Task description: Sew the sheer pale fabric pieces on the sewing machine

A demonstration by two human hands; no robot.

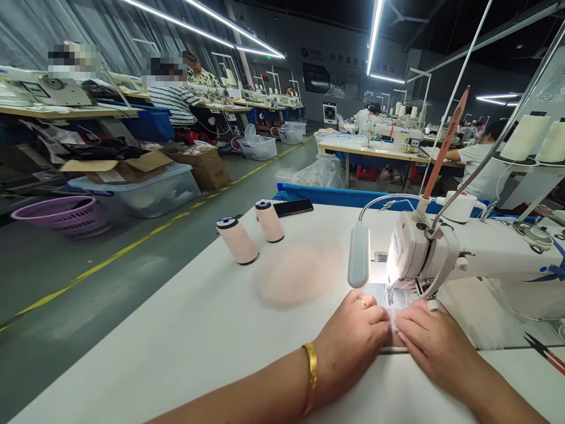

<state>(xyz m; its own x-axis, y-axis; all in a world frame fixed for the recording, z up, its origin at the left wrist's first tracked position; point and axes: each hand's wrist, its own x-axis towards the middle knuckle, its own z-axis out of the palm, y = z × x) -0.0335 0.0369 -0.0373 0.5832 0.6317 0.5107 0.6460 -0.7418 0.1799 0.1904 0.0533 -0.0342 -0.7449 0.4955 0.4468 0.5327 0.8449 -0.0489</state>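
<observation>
A white sewing machine (408, 247) stands at the right, its needle area brightly lit. Just in front of the needle, my left hand (359, 330) has its fingers curled in a pinch on thin, sheer white fabric (394, 318). My right hand (435, 341) faces it from the other side, its fingers pressed together on the same fabric. Both sets of fingertips nearly meet, and the fabric's edge between them is mostly hidden. More sheer pale fabric (474, 306) spreads under the machine arm, behind my right hand. A blurred, soft beige heap (300, 274) lies on the tabletop left of the machine.
Two peach thread cones (238, 241) and a dark phone (293, 208) sit at the table's far left. A grey lamp (358, 256) hangs beside the machine head. Red-handled snips (547, 353) lie at the right. Beyond the aisle, people work at other machines near plastic bins (145, 191).
</observation>
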